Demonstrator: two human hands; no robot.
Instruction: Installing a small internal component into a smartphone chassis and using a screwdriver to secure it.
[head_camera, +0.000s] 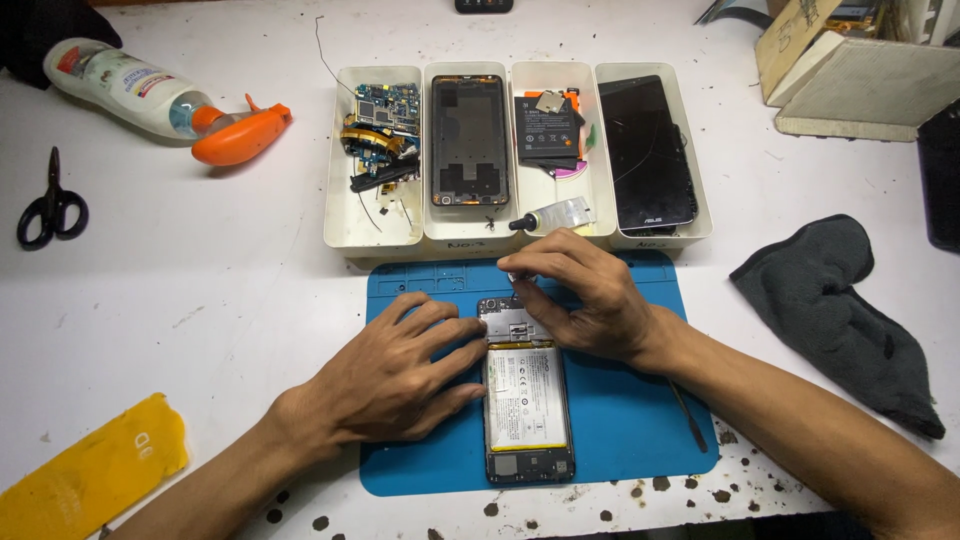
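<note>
Head view: my left hand (400, 375) lies flat and relaxed on the blue mat (620, 420), fingers spread, fingertips touching the left edge of the opened phone (527, 400). It grips nothing; it only presses against the phone's side. My right hand (580, 295) is bent over the phone's top end, thumb and forefinger pinched together just above the metal plate there. Whether something small sits in that pinch I cannot tell.

Lying upright along the middle of the mat, the phone has its back off and battery showing, and its bottom edge is close to the mat's near edge. A thin tool (690, 415) lies on the mat just right of my right wrist. Four white trays (515, 235) line the mat's far edge, touching it, so there is little room forward; a small glue tube (550, 217) rests across the tray rims right beyond my right fingers.

To the left the table (230, 270) is open out to the scissors (52, 205) and spray bottle (160, 95). A yellow sheet (95, 475) sits at the near left corner. To the right, a dark cloth (845, 310) lies near the mat, apart from it.
</note>
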